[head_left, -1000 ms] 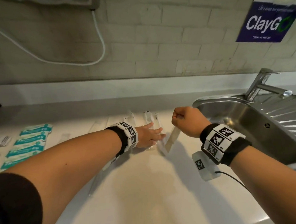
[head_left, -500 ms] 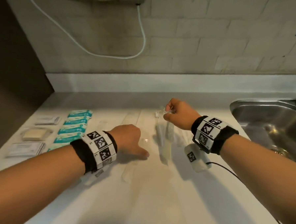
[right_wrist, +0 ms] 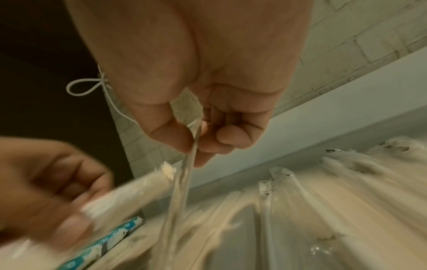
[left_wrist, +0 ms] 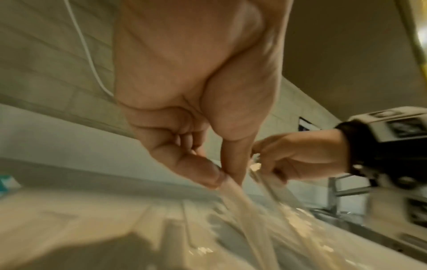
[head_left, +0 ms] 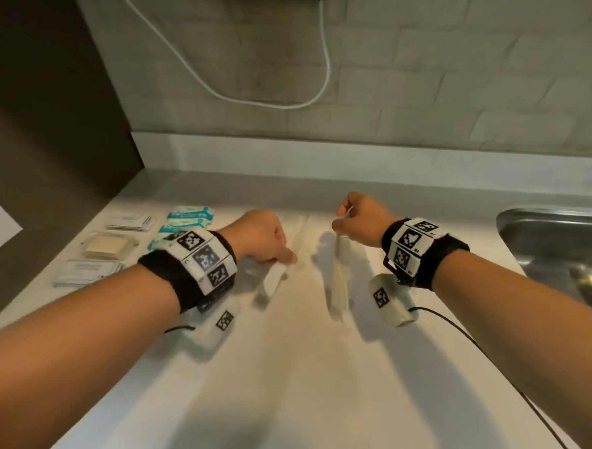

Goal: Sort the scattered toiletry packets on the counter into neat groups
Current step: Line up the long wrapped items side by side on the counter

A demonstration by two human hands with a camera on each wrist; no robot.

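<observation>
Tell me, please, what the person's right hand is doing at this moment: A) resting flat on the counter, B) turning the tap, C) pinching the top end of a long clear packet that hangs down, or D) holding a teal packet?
C: the right hand pinches the top end of a long clear packet between thumb and fingers, and the packet hangs down toward the counter, as the right wrist view confirms.

counter (head_left: pixel 314 379): smooth, pale, a faint sheen under my arms.
packet in my right hand (head_left: pixel 339 271): clear glossy plastic film, crinkled.
packet in my left hand (head_left: pixel 273 282): the same clear film, white inside.
teal packets (head_left: pixel 190 215): printed glossy wrap.
sink (head_left: pixel 557 245): brushed steel, shiny.
wall (head_left: pixel 432 77): matt, rough painted brick.
wristbands (head_left: pixel 420 251): black cloth with matt white printed tags.
</observation>
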